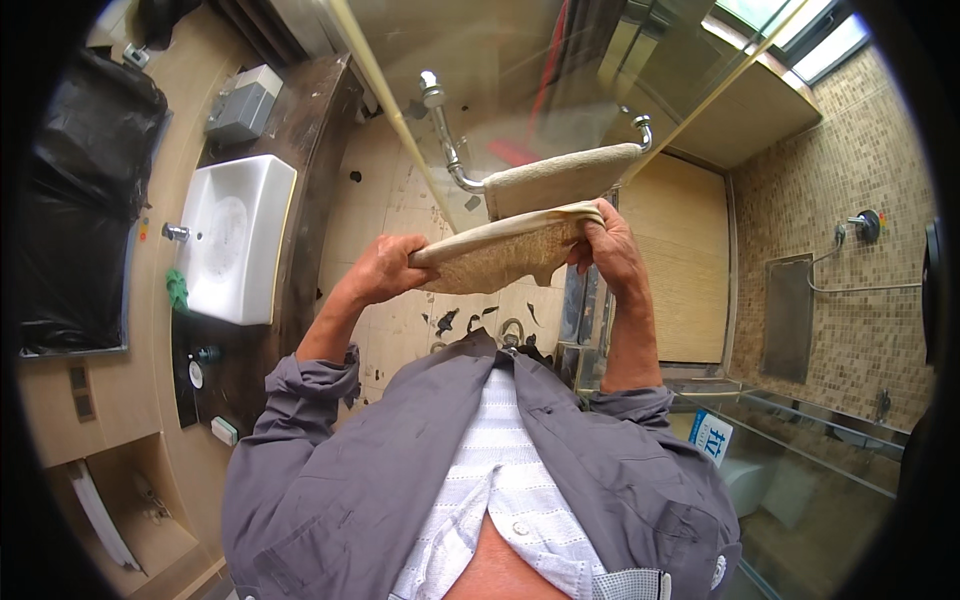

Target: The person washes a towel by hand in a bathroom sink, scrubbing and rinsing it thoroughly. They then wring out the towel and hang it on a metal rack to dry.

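Observation:
A worn beige cloth is stretched between my two hands in front of my chest. My left hand grips its left end, fingers closed over the edge. At the opposite end my right hand pinches the upper corner, and the lower edge hangs down uneven. Just beyond the cloth, a second beige towel is draped over a chrome bar on the glass door. The held cloth overlaps the lower part of that towel in view; whether they touch I cannot tell.
A white sink with a chrome tap and a green rag stands left on a dark counter. Glass panels rise ahead and right. Dark scraps litter the tiled floor. A shower valve is on the right wall.

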`<state>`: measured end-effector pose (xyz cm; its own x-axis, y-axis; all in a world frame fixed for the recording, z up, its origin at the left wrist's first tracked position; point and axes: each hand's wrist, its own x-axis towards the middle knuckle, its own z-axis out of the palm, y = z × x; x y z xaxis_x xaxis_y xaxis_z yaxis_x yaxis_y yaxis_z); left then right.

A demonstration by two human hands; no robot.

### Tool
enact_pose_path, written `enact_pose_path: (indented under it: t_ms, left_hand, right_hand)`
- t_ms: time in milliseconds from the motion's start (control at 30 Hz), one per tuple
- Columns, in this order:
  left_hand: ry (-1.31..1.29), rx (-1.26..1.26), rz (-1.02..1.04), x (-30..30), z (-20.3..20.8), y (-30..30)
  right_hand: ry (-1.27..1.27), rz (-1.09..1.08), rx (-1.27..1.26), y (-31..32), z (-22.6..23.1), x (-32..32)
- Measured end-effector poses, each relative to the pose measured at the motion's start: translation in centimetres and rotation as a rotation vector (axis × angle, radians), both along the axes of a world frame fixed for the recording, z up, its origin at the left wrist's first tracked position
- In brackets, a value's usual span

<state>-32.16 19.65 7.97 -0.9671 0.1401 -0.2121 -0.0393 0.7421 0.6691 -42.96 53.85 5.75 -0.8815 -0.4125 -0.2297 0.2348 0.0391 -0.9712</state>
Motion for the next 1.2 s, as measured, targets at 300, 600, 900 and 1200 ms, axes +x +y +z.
enact_pose_path:
  t_ms: [300, 600, 900, 1200]
  left_hand:
    - [0.163, 0.014, 0.112, 0.0, -3.2, 0.5]
    - [-0.019, 0.901, 0.184, -3.0, -3.4, 3.0]
    - [0.124, 0.844, 0.179, -7.3, -0.5, 6.6]
    - [0.260, 0.890, 0.234, -10.2, 4.2, 8.3]
  right_hand:
    - [0.087, -0.115, -0.009, 2.6, -1.2, -2.8]
    - [0.133, -0.441, -0.087, 4.2, 0.0, -4.9]
    - [0.264, -0.682, -0.144, 6.5, 3.2, -6.7]
    - [0.426, -0.620, -0.259, 6.7, 9.5, -11.6]
